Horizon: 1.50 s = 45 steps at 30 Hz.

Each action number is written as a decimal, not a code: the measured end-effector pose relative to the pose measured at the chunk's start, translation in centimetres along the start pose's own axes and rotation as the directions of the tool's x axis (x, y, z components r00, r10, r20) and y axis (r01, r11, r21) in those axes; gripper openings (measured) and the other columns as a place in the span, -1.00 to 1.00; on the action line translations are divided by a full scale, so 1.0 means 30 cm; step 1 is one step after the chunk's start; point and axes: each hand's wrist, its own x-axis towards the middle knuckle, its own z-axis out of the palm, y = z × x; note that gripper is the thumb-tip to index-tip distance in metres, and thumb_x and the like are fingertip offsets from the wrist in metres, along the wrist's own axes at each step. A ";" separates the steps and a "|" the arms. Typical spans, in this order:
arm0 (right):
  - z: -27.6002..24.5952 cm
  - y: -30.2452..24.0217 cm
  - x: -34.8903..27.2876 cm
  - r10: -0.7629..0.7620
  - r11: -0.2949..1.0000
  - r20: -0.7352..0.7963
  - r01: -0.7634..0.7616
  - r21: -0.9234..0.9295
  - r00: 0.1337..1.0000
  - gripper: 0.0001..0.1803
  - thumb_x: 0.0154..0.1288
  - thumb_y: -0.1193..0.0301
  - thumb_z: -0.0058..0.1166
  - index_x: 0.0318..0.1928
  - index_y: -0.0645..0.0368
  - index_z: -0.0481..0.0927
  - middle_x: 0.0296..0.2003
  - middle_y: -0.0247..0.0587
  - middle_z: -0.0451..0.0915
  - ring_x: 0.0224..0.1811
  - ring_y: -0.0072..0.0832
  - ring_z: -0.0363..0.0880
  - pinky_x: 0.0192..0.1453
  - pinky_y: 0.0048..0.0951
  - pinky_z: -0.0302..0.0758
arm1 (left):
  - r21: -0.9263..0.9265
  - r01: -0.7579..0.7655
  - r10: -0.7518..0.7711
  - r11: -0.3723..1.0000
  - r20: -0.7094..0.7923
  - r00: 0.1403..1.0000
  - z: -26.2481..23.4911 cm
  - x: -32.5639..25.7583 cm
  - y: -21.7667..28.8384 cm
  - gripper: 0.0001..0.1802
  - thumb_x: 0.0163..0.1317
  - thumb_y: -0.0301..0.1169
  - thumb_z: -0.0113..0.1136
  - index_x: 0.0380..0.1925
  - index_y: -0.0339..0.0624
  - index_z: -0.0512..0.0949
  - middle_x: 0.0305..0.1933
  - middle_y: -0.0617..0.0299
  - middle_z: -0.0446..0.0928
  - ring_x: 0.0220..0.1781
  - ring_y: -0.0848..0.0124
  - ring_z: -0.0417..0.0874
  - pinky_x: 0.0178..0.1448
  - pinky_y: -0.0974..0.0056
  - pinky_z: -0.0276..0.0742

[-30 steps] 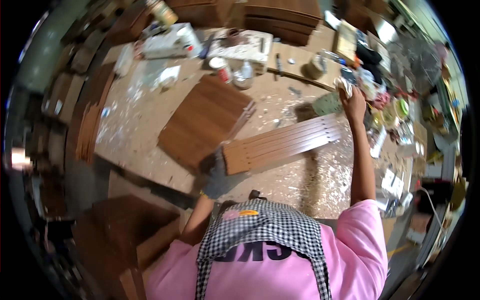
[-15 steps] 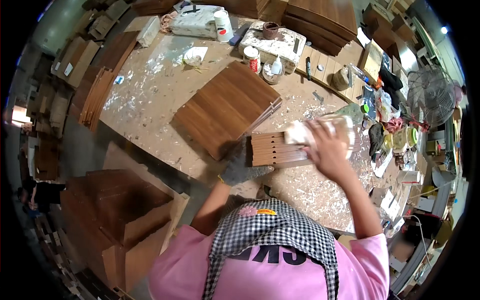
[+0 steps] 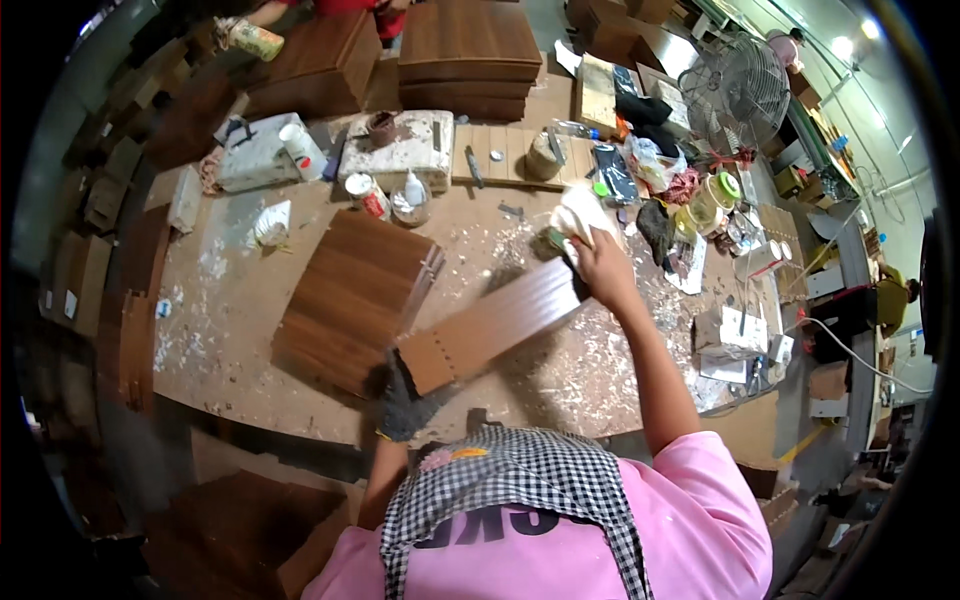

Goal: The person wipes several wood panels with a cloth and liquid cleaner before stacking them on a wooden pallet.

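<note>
A long bundle of brown wooden boards [image 3: 490,325] slants across the space in front of me, a row of small dark holes near its left end and a glossy sheen toward its right. My left hand [image 3: 405,405], in a dark grey glove, is closed around the near left end. At the far right end is my bare right hand [image 3: 605,268], with a bunched white cloth [image 3: 583,212] in its grip. Its fingers lie by the boards' end; whether they also grip the wood is unclear. A stack of brown panels [image 3: 355,295] lies just left of the boards.
The worktable [image 3: 225,340] is spotted with white flecks. Cans, a small bottle [image 3: 413,187] and a stained white box [image 3: 398,150] stand along its far side. Jars and bags crowd the right, near a fan [image 3: 735,95]. Across the table, a person's hand holds a can [image 3: 255,40].
The boards have turned, their right end swinging away from me and a broader face showing. My right hand and cloth have moved from on top to the far end. The view has shifted right.
</note>
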 end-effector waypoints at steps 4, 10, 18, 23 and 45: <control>-0.075 -0.144 0.041 0.261 0.965 0.245 -0.244 -0.097 0.934 -0.56 0.43 0.12 -0.07 0.10 0.17 0.53 -0.06 0.15 0.64 0.03 0.09 0.57 0.08 -0.03 0.48 | 0.272 -0.115 0.103 0.955 0.056 0.993 -0.002 0.006 -0.009 0.15 -0.05 -0.15 0.59 0.39 -0.27 0.03 0.31 -0.05 0.29 0.29 0.09 0.35 0.43 0.00 0.18; 0.018 -0.120 -0.077 -0.274 0.904 -0.149 0.202 -0.376 0.950 -0.48 0.41 0.11 -0.02 0.24 0.13 0.47 0.13 -0.01 0.57 0.22 -0.06 0.50 0.33 -0.12 0.37 | 0.079 0.025 -0.021 0.997 -0.054 0.998 0.007 0.010 0.008 0.22 -0.13 -0.03 0.62 0.35 -0.33 0.02 0.29 -0.12 0.28 0.30 0.05 0.34 0.36 -0.02 0.27; -0.037 -0.161 0.021 0.207 0.953 0.116 -0.173 -0.251 0.971 -0.50 0.42 0.10 -0.07 0.02 0.34 0.54 -0.22 0.08 0.67 -0.19 0.04 0.65 -0.03 -0.07 0.54 | 0.128 0.037 -0.025 0.991 -0.091 0.996 0.044 -0.020 -0.080 0.21 -0.08 0.00 0.58 0.40 -0.25 0.01 0.31 -0.09 0.19 0.35 0.04 0.22 0.45 -0.06 0.09; -0.003 -0.145 -0.080 -0.106 0.965 -0.050 0.091 -0.245 0.993 -0.52 0.36 0.26 -0.05 0.20 0.24 0.46 0.07 0.16 0.58 0.08 0.11 0.56 0.13 -0.13 0.50 | 0.129 0.032 -0.030 0.991 -0.018 0.999 0.016 -0.016 -0.047 0.21 -0.08 -0.02 0.59 0.37 -0.32 -0.02 0.31 -0.13 0.23 0.36 0.08 0.28 0.42 -0.04 0.21; -0.032 -0.001 0.001 0.082 0.939 0.067 -0.100 0.330 0.994 -0.70 0.36 0.24 -0.02 -0.10 0.14 0.63 -0.14 -0.10 0.68 -0.07 -0.19 0.65 -0.05 -0.21 0.55 | -0.075 0.401 -0.397 0.913 0.062 0.916 -0.048 -0.041 0.047 0.18 -0.15 -0.44 0.62 0.36 -0.23 -0.05 0.26 -0.04 0.30 0.25 0.18 0.39 0.34 0.11 0.37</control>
